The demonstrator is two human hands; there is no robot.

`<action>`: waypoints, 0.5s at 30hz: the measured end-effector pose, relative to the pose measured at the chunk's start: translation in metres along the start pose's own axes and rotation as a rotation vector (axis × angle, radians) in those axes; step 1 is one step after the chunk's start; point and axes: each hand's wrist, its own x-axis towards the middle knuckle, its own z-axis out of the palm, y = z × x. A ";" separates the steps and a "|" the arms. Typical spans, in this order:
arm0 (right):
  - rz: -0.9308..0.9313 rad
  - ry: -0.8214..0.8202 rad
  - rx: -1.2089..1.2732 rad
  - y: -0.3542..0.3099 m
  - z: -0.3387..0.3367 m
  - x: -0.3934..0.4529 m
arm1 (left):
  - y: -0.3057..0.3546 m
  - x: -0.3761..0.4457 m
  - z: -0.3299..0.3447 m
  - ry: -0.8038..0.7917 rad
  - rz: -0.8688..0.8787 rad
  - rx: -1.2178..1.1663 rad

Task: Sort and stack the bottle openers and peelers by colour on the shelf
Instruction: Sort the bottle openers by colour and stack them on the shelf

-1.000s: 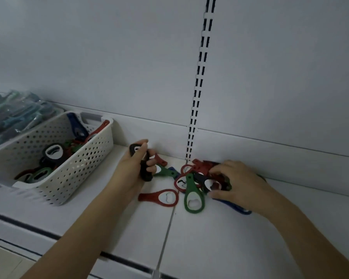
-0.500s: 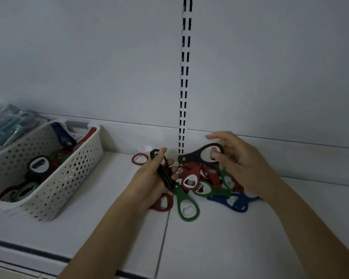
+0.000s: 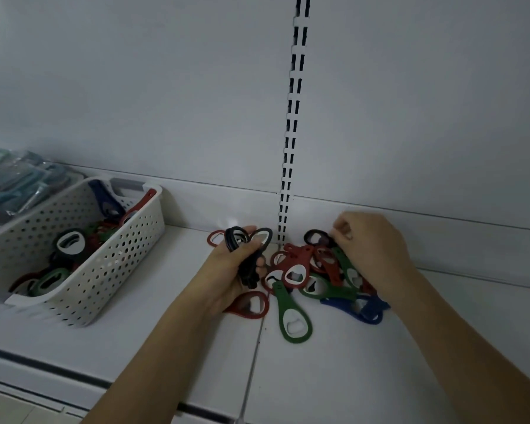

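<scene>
Packets (image 3: pixel 16 185) of something teal, too blurred to name, are lying at the far left of the white shelf (image 3: pixel 172 356). Just beside them a white perforated basket (image 3: pixel 104 270) is sitting, holding a jumble of openers: a black-and-white one (image 3: pixel 69 241) is resting on top, a blue one (image 3: pixel 103 197) and a red one (image 3: pixel 138 206) are leaning against the back rim, and green and red ones are lying lower down.

Right of the basket, the left hand (image 3: pixel 230 270) is gripping a bunch of black openers (image 3: pixel 247 249), fingers curled round their handles so the ring ends are sticking up above the fist. A red opener (image 3: pixel 216 238) is lying flat behind that hand, and another red opener (image 3: pixel 250 304) is showing partly beneath the wrist.

Next, at the foot of the slotted upright (image 3: pixel 291 142), a loose pile is lying on the shelf: a large red opener (image 3: pixel 297 267) on top, a long green opener (image 3: pixel 291 313) pointing toward the camera, more red and green ones tangled behind, and blue openers (image 3: pixel 364 307) at the right edge.

The right hand (image 3: pixel 371 252) is reaching over the pile, its fingertips seemingly pinching a black opener (image 3: pixel 317 238) at the back near the wall, though the knuckles are hiding the contact.
</scene>
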 end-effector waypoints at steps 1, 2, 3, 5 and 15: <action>-0.009 -0.030 -0.060 0.001 0.007 -0.003 | -0.001 0.000 0.001 -0.005 -0.003 -0.005; -0.027 -0.049 -0.091 -0.001 0.014 -0.006 | -0.002 -0.001 0.002 -0.006 -0.010 0.002; -0.051 -0.050 -0.095 -0.003 0.020 -0.008 | -0.002 -0.001 0.004 -0.006 -0.020 0.017; -0.085 -0.045 -0.072 -0.004 0.028 -0.008 | -0.003 -0.002 0.005 0.007 -0.044 0.051; -0.031 0.178 0.489 -0.010 0.001 -0.006 | -0.002 -0.001 0.006 0.016 -0.077 -0.006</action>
